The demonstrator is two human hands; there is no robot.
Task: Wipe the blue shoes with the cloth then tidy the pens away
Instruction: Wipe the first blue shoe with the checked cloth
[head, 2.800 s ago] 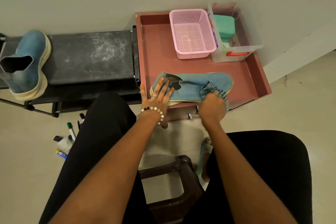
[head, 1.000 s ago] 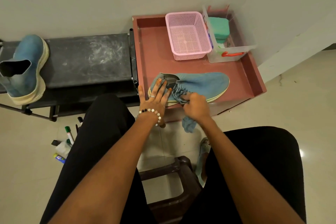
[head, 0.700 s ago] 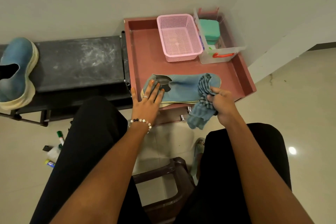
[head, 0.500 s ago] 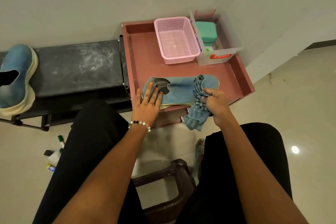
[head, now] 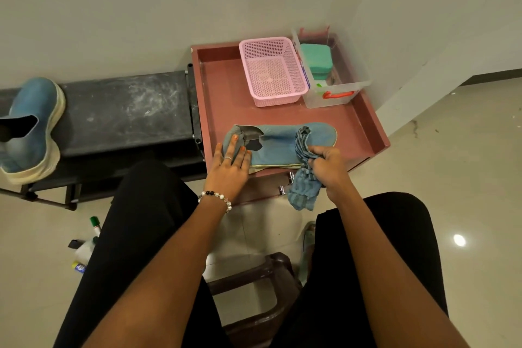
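At the near edge of the red tray (head: 364,118), the cloth (head: 303,155) is clenched in the right hand (head: 327,167) and pressed against the shoe (head: 282,144), whose long axis runs left to right. The heel end is pinned by the flat, spread left hand (head: 230,164).

One shoe (head: 282,144) is laid on the tray (head: 223,93) between the hands; a basket (head: 272,70) is set behind them, a bench (head: 121,110) leftward, carrying another shoe (head: 31,127).
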